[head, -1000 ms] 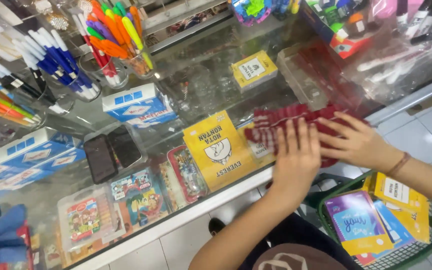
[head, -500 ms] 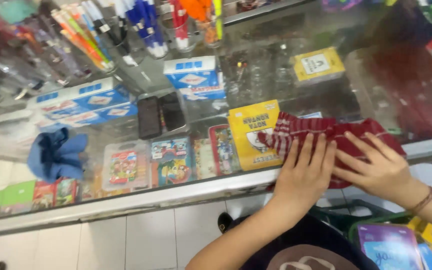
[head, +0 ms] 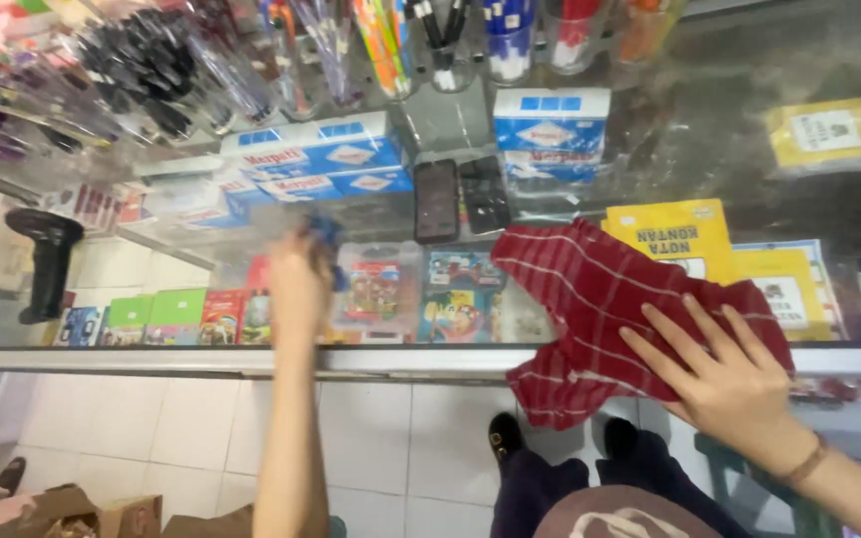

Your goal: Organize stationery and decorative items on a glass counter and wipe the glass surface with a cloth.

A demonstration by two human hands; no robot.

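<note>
My right hand point(head: 724, 384) lies flat, fingers spread, on a red striped cloth point(head: 600, 299) that is crumpled on the glass counter point(head: 401, 359) and hangs over its front edge. My left hand point(head: 299, 284) is stretched out to the left over the glass. It is blurred, and its fingers close around a small blue cloth point(head: 326, 234), of which only a bit shows above the fingers.
Two dark phones point(head: 458, 197) lie on the glass behind the cloth, beside blue-and-white boxes point(head: 316, 159). Cups of pens point(head: 391, 45) line the back. Yellow booklets point(head: 685, 234) show at the right, and a black scanner point(head: 47, 254) stands at the left. White floor tiles point(head: 181, 428) lie below.
My left hand has left the red cloth and reached left to the blue cloth. The right hand stays pressed on the red cloth. The view has swung left.
</note>
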